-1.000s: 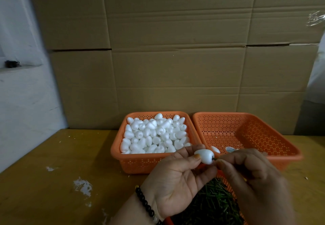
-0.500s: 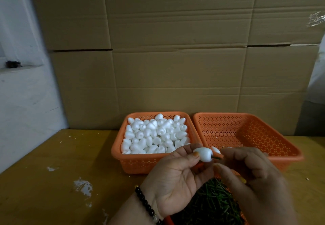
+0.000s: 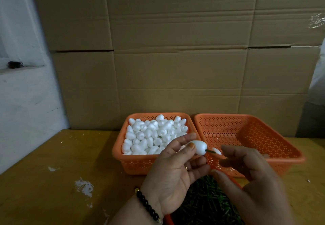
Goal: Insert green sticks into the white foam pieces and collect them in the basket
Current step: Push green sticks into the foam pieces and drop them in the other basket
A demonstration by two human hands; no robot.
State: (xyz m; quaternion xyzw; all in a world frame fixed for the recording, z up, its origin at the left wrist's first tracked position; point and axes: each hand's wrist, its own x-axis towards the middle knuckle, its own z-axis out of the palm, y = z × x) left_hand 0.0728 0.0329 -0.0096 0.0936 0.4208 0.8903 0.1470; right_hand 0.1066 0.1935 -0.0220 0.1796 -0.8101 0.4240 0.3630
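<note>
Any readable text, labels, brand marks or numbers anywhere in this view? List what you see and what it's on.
None readable.
Cardboard boxes: plain, no print visible.
Orange baskets: only a perforated pattern, no label.
Foam piece held in the left hand: unmarked.
Small dark object on the wall ledge: too small to tell whether it bears any marking.

The left hand is raised palm-up, wrist bent back, thumb and forefinger pinching a white foam piece — the other fingers curl loosely beneath. The right hand hovers just beside it, back toward the camera, fingers relaxed and slightly bent — holding nothing.
</note>
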